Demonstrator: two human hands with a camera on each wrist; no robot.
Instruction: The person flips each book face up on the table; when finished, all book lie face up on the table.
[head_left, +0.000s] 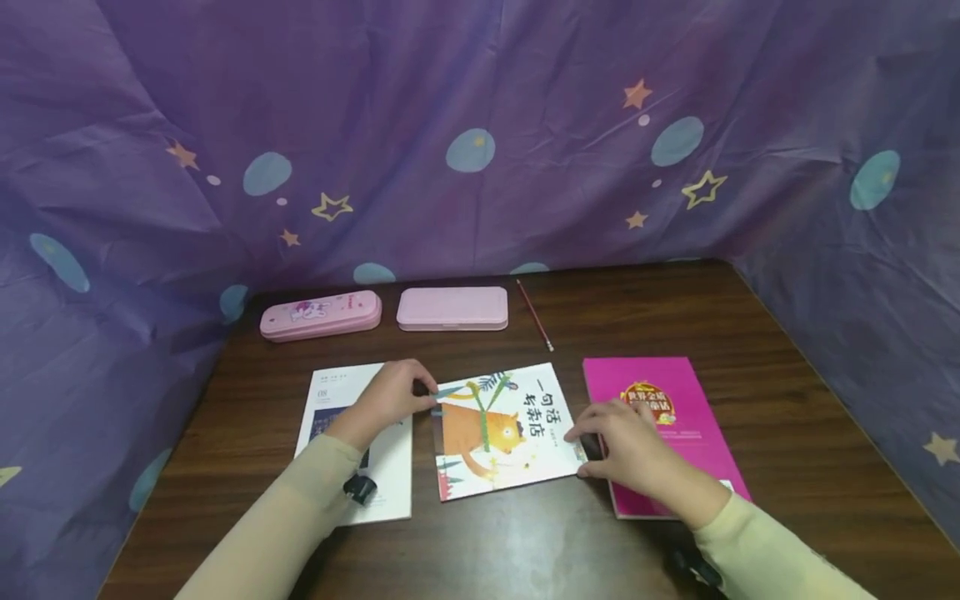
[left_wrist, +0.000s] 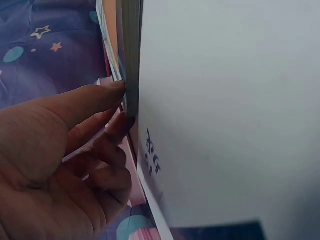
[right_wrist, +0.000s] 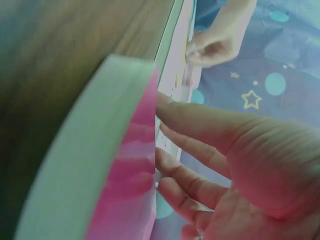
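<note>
A picture book (head_left: 465,433) with an orange animal on its white cover lies turned at a slight angle in the middle of the table. My left hand (head_left: 386,398) pinches its left edge between thumb and fingers, with the wrist above a white book (head_left: 392,492). On the opposite side, my right hand (head_left: 628,440) holds the right edge, the thumb by the near corner and a finger on the cover. Beneath that hand lies a magenta book (head_left: 693,417). The left wrist view shows the left thumb and fingers (left_wrist: 82,102) at the edge, partly hidden behind the white book.
Behind the books stand a pink pencil case (head_left: 322,317) with a rabbit picture and a plain pink case (head_left: 452,308). A red pencil (head_left: 534,313) lies right of them. A purple patterned cloth (head_left: 480,217) hangs along the back of the dark wooden table (head_left: 517,550).
</note>
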